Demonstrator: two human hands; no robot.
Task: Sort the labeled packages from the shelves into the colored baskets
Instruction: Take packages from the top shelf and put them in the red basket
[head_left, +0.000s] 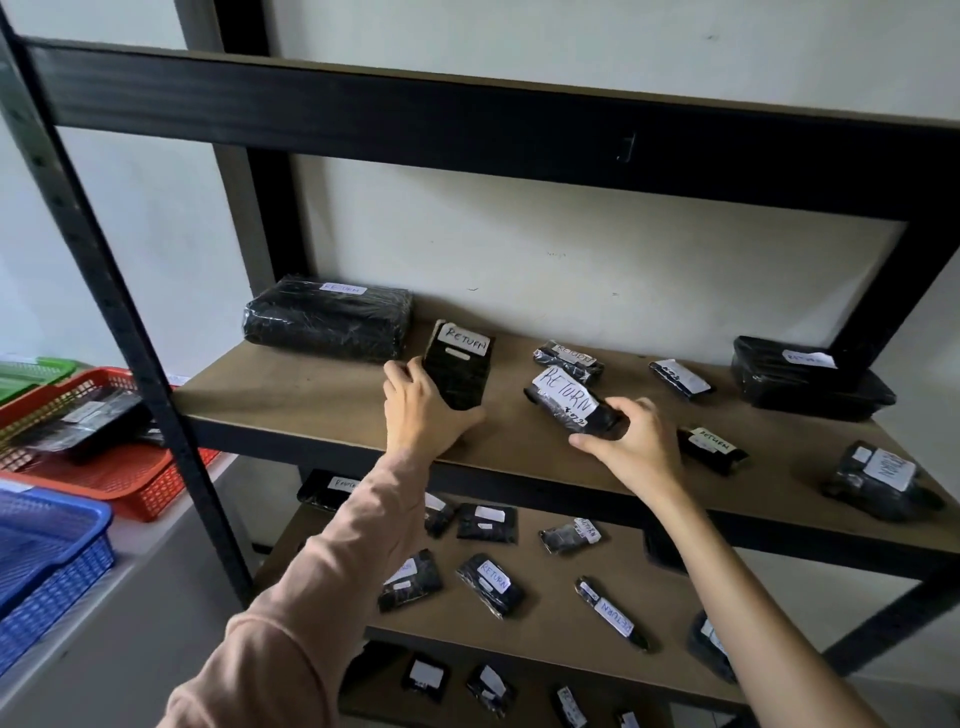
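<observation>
With each of the 2 hands clamped on a RETURN package, left hand (423, 410) and right hand (636, 441), the red basket (130, 483) holds few and most packages remain on the shelves (322, 400).

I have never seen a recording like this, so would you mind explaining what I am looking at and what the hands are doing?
There is no machine here: a camera worn on a person's head looks down at their own two hands. They stand at a black shelf rack strewn with black wrapped packages, many labelled RETURN. The left hand grips a boxy package; the right hand closes around a flatter package lying on the shelf. At the left sit a green basket, a red basket already holding packages, and a blue basket.
</observation>
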